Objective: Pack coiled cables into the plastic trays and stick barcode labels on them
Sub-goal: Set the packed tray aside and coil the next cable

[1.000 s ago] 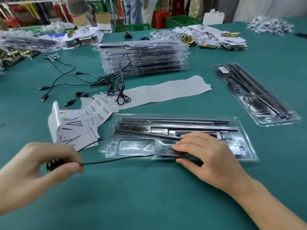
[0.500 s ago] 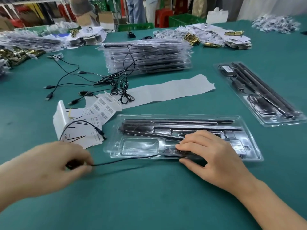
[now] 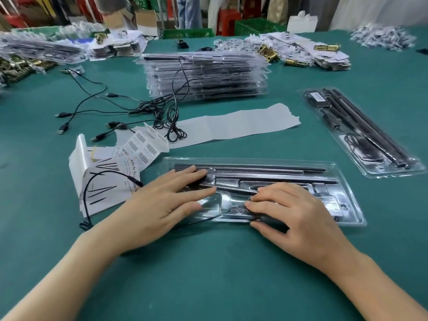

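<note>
The clear tray (image 3: pixel 350 210) lies on the green counter (image 3: pixel 208 279) in front of the person. The left hand (image 3: pixel 166 202) rests flat on its left end, fingers straight and spread. The right hand (image 3: pixel 294 216) presses its front middle, fingers loosely bent (thumb at the rim). A black cable (image 3: pixel 86 193) runs from the tray under the left hand and loops over the label sheets (image 3: pixel 143 144).

i get bright, even light from overhead on the green table (image 3: pixel 220 274); soft shadows sit just under the left hand (image 3: pixel 162 205) and right hand (image 3: pixel 296 218). glare streaks the clear tray (image 3: pixel 324 188). the far piles (image 3: pixel 382 38) are smeared and soft, and the wide lens bends the frame's edges.
</note>
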### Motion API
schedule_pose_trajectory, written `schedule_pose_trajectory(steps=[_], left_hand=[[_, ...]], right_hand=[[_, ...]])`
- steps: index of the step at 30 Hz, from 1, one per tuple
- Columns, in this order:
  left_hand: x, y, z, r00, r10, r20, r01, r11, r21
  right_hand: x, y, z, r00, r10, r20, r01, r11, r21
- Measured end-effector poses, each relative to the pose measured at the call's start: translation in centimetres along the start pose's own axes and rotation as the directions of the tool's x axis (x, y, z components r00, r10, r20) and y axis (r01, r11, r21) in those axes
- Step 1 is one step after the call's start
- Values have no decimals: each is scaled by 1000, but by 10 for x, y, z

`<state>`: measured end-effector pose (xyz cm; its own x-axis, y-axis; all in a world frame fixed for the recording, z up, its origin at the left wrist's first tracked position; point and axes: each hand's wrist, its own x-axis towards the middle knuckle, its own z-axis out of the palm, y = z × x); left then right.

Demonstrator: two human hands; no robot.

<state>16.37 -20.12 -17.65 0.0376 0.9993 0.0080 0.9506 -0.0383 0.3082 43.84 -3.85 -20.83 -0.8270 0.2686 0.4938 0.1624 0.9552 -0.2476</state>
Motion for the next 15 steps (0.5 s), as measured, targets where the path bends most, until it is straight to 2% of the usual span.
schedule_pose_trajectory(steps=[3, 8, 11, 13, 15], left_hand=[[-4, -3, 4, 999, 22, 24, -23, 999, 39], [-4, 8, 3, 996, 17, -88, -1, 985, 171], [-7, 24, -2, 971, 39, -236, 14, 975, 221], [-10, 40, -2, 901, 138, -411, -16, 958, 286], [-17, 56, 4, 860, 173, -480, 16, 931, 364]], right_hand=[[0, 0, 0, 1000, -16, 0, 16, 1000, -27], [3, -5, 0, 999, -15, -40, 13, 998, -59], [4, -8, 0, 996, 8, -85, -12, 999, -40], [3, -10, 0, 995, 32, -96, -34, 999, -27], [2, -12, 0, 993, 38, -111, -41, 999, -27]])
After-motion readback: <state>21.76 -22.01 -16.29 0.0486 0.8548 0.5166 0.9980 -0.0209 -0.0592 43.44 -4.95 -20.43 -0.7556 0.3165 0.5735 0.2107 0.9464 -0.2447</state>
